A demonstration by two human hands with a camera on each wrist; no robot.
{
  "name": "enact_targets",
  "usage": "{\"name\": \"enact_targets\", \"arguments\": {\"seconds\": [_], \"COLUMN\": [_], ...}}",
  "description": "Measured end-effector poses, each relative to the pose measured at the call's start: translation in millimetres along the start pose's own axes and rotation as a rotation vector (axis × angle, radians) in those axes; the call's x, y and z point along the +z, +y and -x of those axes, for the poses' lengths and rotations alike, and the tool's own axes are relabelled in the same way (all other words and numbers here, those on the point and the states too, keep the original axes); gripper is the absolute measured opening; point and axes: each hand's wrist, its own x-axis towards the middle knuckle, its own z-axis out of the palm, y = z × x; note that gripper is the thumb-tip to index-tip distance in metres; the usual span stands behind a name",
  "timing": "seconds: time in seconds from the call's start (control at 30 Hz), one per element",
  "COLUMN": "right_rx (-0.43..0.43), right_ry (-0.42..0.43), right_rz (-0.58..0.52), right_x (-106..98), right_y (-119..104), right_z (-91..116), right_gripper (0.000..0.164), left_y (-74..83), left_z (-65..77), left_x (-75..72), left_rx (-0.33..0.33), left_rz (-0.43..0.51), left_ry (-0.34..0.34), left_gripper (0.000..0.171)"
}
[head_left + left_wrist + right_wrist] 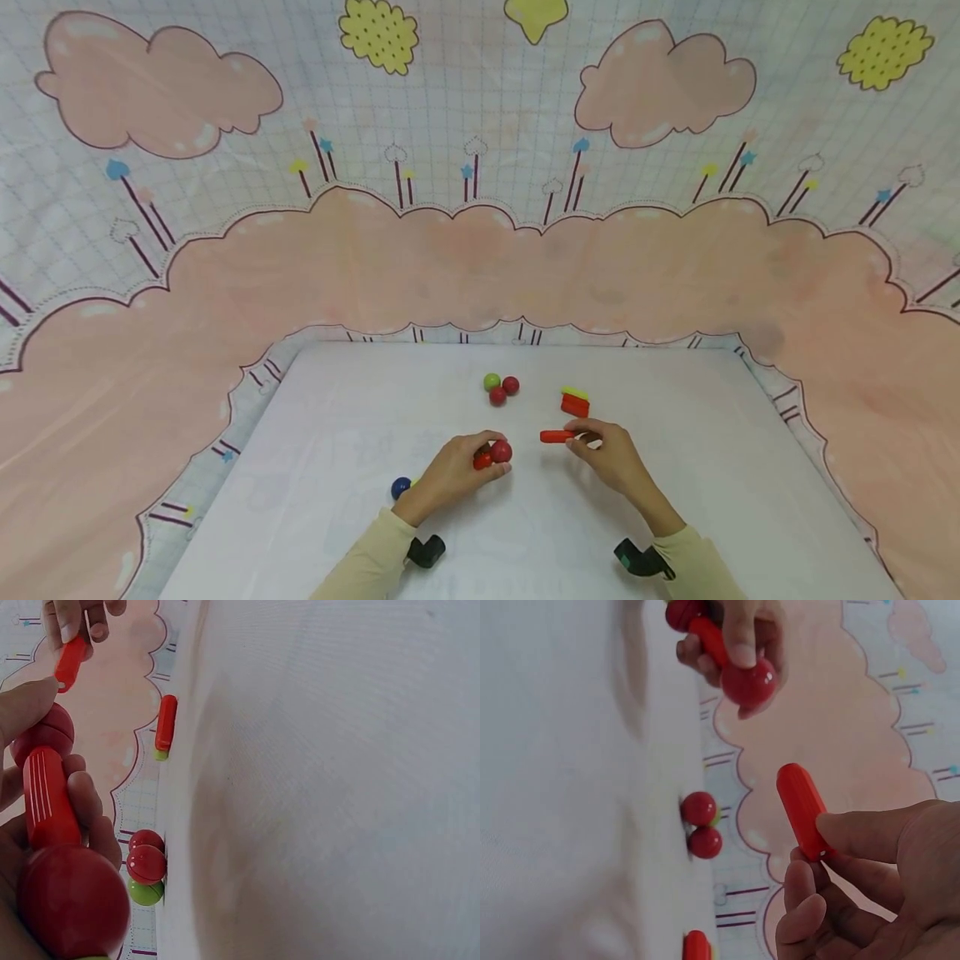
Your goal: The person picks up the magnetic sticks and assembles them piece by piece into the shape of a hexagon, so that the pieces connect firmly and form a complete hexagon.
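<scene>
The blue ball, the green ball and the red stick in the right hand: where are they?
Blue ball (401, 488): head view, middle of its visible side.
Green ball (491, 381): head view, middle of its visible side.
Red stick (801, 810): right wrist view, middle of its visible length.

Head view: light even, diffuse, fairly bright; soft faint shadow on worktop (315, 475) near right hand (609, 457), suggesting overhead source. Printed backdrop (480, 267) stretches outward toward edges. Wrist views dimmer, greyer, slightly soft. Small glint on red ball (748, 681), right wrist. Left wrist: broad blurry worktop shading.
</scene>
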Motion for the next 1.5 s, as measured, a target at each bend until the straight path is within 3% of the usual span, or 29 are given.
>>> {"name": "enact_targets", "arguments": {"seconds": [0.67, 0.97, 1.33, 1.5], "right_rx": [-0.083, -0.080, -0.090, -0.127], "right_ry": [-0.063, -0.080, -0.093, -0.089], "right_rz": [0.000, 0.005, 0.009, 0.014], "right_x": [8, 18, 28, 36], "right_y": [-29, -34, -35, -35], "right_z": [4, 1, 1, 2], "right_gripper": [0.022, 0.021, 0.020, 0.020], "left_y": [1.4, 1.3, 0.0, -0.3], "left_z": [2.4, 3.0, 3.7, 1.1], "left_x": [-1.3, -2.1, -1.5, -0.8], "left_rx": [0.059, 0.100, 0.099, 0.118], "left_rz": [-0.003, -0.001, 0.008, 0.015], "left_ry": [-0.001, 0.008, -0.018, -0.017], "left_gripper": [0.045, 0.044, 0.045, 0.047]}}
